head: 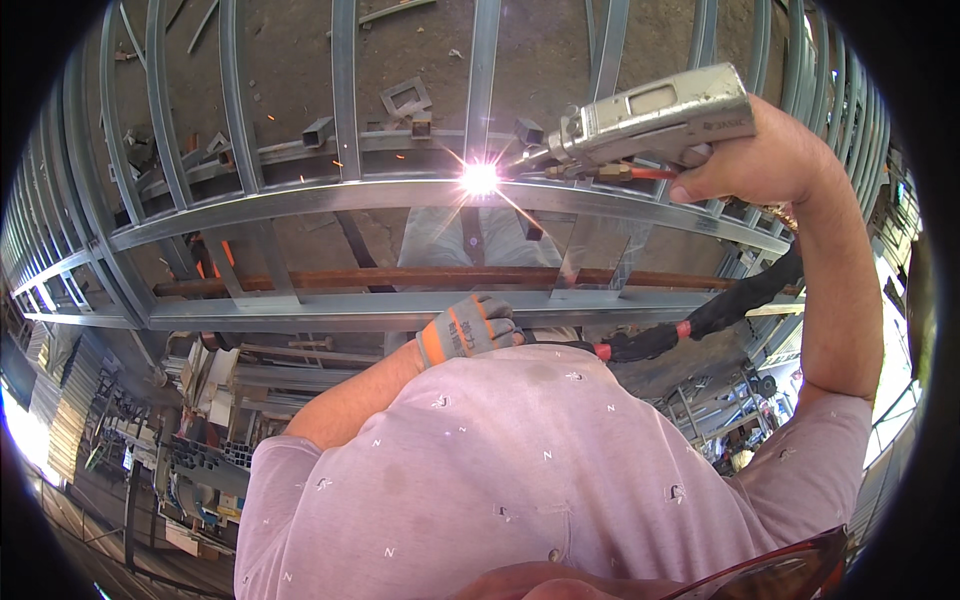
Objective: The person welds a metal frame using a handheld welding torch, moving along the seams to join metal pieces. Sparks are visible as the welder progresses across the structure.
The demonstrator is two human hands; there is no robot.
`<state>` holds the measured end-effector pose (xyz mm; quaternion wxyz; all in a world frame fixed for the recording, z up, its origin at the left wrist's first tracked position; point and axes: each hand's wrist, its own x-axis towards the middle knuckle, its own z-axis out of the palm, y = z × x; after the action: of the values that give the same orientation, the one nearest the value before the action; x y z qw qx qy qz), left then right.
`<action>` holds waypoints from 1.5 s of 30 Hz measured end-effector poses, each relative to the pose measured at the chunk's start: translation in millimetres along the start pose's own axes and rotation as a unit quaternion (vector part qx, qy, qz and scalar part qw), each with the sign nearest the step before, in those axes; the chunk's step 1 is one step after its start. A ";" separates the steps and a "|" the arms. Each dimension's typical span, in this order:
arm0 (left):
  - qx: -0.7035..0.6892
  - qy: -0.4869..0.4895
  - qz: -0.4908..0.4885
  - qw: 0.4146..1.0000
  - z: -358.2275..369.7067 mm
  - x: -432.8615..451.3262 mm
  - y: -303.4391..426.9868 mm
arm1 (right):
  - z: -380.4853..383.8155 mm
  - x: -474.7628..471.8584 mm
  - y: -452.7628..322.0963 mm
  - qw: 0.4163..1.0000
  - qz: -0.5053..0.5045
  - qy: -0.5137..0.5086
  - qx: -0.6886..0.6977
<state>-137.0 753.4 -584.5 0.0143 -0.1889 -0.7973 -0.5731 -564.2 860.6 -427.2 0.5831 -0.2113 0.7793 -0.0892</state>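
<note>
My bare right hand (772,161) grips a silver handheld welding gun (652,112) with a thin nozzle and a wire-feed tube below it. The nozzle points left at a bright weld spot (480,178), where an upright square steel tube (480,90) meets a long horizontal steel rail (360,196). Sparks fly from that joint. A black-sleeved cable (720,311) with red bands hangs from the gun and curves towards my waist. My left hand (469,330), in a grey and orange glove, is curled beside the lower rail (360,313). The cable's near end reaches its fingertips; whether they grip it is hidden.
More upright tubes (238,97) stand along the frame on both sides. A rusty bar (337,279) crosses between the rails. Short tube offcuts (319,131) and a flat square metal frame (406,97) lie beyond. Stacked steel stock (214,454) stands behind me on the left.
</note>
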 end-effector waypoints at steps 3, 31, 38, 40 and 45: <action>0.039 0.001 0.012 0.999 0.6 1.4 0.2 | -4.3 -8.7 -1.3 0.998 0.011 0.014 0.062; 0.040 0.002 0.013 0.999 1.5 3.8 1.1 | 13.7 5.1 -4.3 0.999 -0.018 -0.004 0.034; 0.033 0.023 0.011 0.999 5.0 3.2 1.2 | 16.6 4.8 -1.9 0.997 -0.018 -0.010 0.077; 0.034 0.011 0.013 0.999 3.3 2.4 0.3 | 17.5 4.2 -2.1 0.996 -0.021 -0.010 0.087; 0.035 -0.004 0.003 0.999 3.0 1.2 1.5 | 15.1 3.7 -4.3 0.997 -0.017 -0.018 0.071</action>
<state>-137.1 757.0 -583.9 0.0197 -0.1928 -0.8163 -0.5441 -549.8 856.7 -433.3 0.6091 -0.1842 0.7565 -0.1510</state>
